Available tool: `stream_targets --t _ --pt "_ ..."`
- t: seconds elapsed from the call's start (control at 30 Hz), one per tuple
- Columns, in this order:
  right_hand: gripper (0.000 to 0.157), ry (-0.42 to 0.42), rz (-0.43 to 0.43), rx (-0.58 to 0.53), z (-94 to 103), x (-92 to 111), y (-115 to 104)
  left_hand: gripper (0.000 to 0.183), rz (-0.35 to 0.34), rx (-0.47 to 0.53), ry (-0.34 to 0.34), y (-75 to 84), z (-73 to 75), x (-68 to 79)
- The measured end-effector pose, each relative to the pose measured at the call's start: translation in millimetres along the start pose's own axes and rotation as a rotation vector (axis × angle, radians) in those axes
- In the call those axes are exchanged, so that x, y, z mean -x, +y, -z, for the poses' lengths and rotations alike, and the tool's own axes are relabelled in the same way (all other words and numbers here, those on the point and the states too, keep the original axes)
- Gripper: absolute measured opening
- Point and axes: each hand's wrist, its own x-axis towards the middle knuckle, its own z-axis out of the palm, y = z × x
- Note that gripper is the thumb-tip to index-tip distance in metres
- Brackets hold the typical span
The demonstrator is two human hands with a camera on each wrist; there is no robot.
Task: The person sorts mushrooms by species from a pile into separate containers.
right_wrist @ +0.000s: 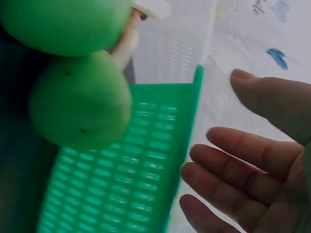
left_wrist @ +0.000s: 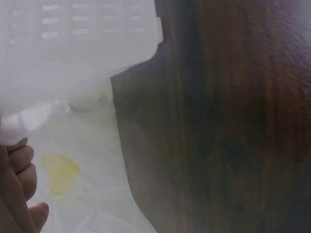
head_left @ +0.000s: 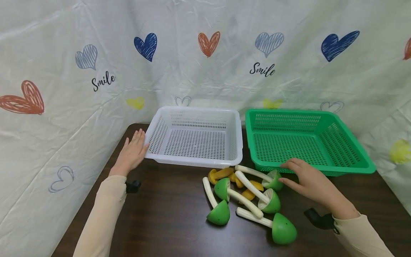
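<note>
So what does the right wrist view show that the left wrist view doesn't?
Only the right wrist view shows the right hand, two green dome-shaped mushroom caps and the green slotted plastic basket. Only the left wrist view shows the left hand and a corner of the dark wooden table. Both share the white slotted plastic basket and the pale heart-printed sheet.

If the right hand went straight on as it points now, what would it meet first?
Probably the green-capped mushroom ahead of the right hand in the head view, though the near rim of the green basket lies close and, with depth unclear, could come first.
</note>
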Motion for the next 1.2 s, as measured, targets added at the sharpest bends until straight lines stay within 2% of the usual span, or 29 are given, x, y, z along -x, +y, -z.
stream_targets --t 0.17,0.3,0.57,0.7,1.2 --pt "0.035 -0.058 -0.111 -0.023 -9.5 15 0 0.060 -0.025 0.046 0.034 0.3 -4.0 2.6" --pt "0.040 -0.060 -0.198 -0.060 -22.2 24 3 0.060 -0.028 0.057 0.052 0.8 -6.7 3.2" --pt "0.067 -0.100 -0.348 -0.137 -44.1 23 10 0.059 -0.040 0.058 0.087 1.4 -6.4 5.0" --pt "0.074 -0.117 -0.379 -0.152 -50.4 20 10 0.058 -0.052 0.053 0.090 2.0 -7.0 5.2" --pt "0.078 -0.083 -0.443 -0.222 -60.6 14 7 0.056 -0.043 0.060 0.108 0.3 -11.0 6.5"
